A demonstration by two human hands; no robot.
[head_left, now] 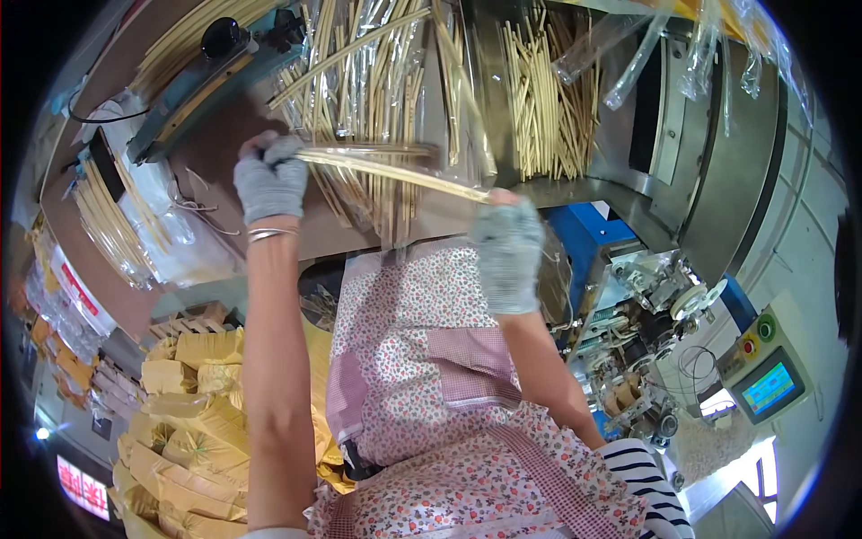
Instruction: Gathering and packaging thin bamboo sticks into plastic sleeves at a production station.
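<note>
A few pale wooden chopsticks [395, 172] stretch almost level between my hands, above the front of the brown table. My left hand [271, 180], in a grey knit glove with bare fingertips, closes around their left end. At the right end, lower and nearer to me, my right hand [507, 251] grips them; its glove is smeared by motion. Just behind them another slim, clear-wrapped bundle [395, 150] shows blurred, and I cannot tell whether a hand holds it. Beyond lie many loose and plastic-wrapped chopsticks [359, 85].
A pile of chopsticks [548, 108] lies on the metal tray at the right, under hanging clear sleeves [642, 67]. A teal sealer-like device [193, 99] stands at the left. Machinery [642, 314] and a control panel [768, 373] are at my right, yellow packages [193, 431] at lower left.
</note>
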